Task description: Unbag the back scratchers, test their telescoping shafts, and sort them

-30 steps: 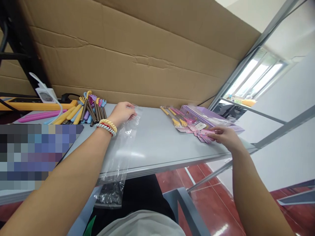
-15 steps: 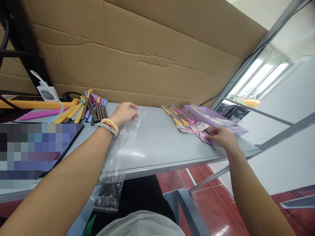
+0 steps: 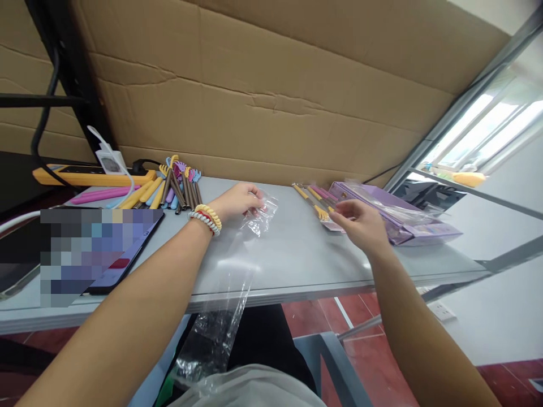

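Several small hand-shaped back scratchers lie on the grey table. My left hand (image 3: 244, 202) pinches the crumpled top of a long clear plastic bag (image 3: 259, 217), which trails over the table edge onto my lap. On the right, back scratchers with yellow and pink handles (image 3: 302, 193) lie in clear packaging. My right hand (image 3: 360, 223) is closed over their near end, fingertips beside a yellow claw (image 3: 321, 213); it hides most of the pink ones. Left of my left hand is a pile of loose back scratchers (image 3: 172, 189) with yellow, purple and blue ends.
A purple box (image 3: 382, 200) with clear plastic on it stands at the right. A tablet-like screen (image 3: 114, 249), partly blurred, lies at the left, near an orange power strip (image 3: 85, 174) and a white cable (image 3: 127, 195). Cardboard (image 3: 271, 73) lines the back.
The view has turned slightly left. My right hand has moved left over the packaged scratchers, covering the pink ones. The bag's top is bunched more in my left hand.
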Action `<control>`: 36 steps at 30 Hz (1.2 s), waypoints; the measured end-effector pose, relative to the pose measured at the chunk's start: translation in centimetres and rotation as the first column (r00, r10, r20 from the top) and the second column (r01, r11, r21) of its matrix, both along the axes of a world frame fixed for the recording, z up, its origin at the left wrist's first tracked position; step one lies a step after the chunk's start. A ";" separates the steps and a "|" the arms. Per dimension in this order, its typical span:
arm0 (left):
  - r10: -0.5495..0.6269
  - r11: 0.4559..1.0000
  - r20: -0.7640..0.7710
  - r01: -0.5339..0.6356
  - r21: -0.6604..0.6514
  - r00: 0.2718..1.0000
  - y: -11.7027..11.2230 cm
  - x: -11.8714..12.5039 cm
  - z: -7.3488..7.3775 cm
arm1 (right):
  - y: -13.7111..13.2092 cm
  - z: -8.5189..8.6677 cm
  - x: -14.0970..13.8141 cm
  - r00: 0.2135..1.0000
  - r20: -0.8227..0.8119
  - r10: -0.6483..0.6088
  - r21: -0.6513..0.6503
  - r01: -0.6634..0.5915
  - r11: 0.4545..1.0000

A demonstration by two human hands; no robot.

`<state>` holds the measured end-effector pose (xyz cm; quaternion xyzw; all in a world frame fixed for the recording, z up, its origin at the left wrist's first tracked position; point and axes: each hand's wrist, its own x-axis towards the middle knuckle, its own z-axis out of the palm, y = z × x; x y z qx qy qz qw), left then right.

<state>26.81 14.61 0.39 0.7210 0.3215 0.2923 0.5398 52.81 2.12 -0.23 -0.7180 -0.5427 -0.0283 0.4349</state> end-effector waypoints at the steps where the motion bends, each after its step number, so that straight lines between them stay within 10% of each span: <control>1: -0.028 1.000 -0.001 0.028 0.000 1.000 0.0 0.0 -0.1 | 0.8 0.2 -1.4 0.991 -0.079 0.111 0.006 -0.111 0.994; 8: -0.176 0.984 0.013 0.176 0.029 0.984 0.0 0.0 -0.6 | 5.4 0.8 -8.7 0.814 -0.389 0.432 -0.213 -0.536 0.817; 23: -0.093 0.979 -0.151 0.118 0.166 0.984 -0.1 0.3 -1.1 | 5.7 -0.6 -8.8 0.885 0.002 0.466 -0.176 -0.459 0.871; 29: 0.068 0.952 -0.075 -0.042 0.302 0.995 0.0 0.4 -1.1 | 6.0 -1.0 -8.5 0.798 -0.265 0.542 -0.074 -0.577 0.813; 36: -0.022 0.985 0.007 0.020 0.169 1.000 0.0 0.4 -1.3 | 6.5 -1.3 -7.6 0.712 -0.417 0.565 -0.064 -0.643 0.763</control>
